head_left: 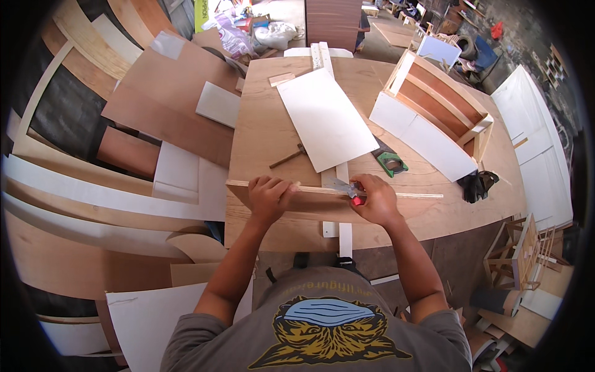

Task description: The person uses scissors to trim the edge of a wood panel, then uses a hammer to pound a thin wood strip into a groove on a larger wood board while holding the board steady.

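Note:
A plywood board [316,201] stands on its long edge near the front of the workbench, its layered rim facing up. Toward its left end, my left hand [269,197] is closed over that upper rim. Farther right, my right hand [377,198] grips a putty knife [338,185] with a flat metal blade and a red handle end. The blade lies at the board's upper rim and points left. Beyond the board are a white panel [328,121], a hammer [289,156] and a handsaw [392,163] with a green handle, partly under the panel.
The workbench [260,124] carries a white-sided wooden frame [434,99] at the back right and a black plastic bag [477,186] at the right. Stacked boards [155,93] crowd the left. A slatted wooden frame [511,254] stands on the floor at the right.

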Tool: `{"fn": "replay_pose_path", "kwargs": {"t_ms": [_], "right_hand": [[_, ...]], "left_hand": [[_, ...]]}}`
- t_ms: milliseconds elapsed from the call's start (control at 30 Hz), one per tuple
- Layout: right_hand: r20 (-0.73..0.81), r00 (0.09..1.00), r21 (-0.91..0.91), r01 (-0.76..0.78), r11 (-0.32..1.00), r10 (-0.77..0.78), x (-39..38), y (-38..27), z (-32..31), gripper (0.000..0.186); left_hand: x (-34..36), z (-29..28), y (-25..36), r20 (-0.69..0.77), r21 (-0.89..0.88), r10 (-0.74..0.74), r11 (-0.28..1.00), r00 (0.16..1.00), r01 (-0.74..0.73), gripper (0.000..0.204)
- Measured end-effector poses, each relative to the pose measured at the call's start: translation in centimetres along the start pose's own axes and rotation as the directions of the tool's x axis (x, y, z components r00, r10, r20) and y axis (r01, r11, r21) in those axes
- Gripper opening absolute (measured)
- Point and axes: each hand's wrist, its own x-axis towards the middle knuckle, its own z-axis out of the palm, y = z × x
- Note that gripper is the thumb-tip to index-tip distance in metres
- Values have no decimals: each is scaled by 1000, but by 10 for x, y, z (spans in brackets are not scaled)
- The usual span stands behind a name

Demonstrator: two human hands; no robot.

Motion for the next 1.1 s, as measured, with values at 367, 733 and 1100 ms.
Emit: {"fn": "replay_pose_path", "kwargs": {"t_ms": [367,733,1100], "right_hand": [[-156,988,-17,11,1000,-14,-8,-4,-15,58],[-620,751,-93,-358,929,227,-104,40,-63,64],[-584,326,484,-595,642,743,-170,161,-52,49]], "left_hand": [[14,9,58,132,-79,99,993,986,-89,31],[15,32,90,119,-113,207,974,971,-194,34],[53,68,76,98,-37,148,989,984,-145,25]]}}
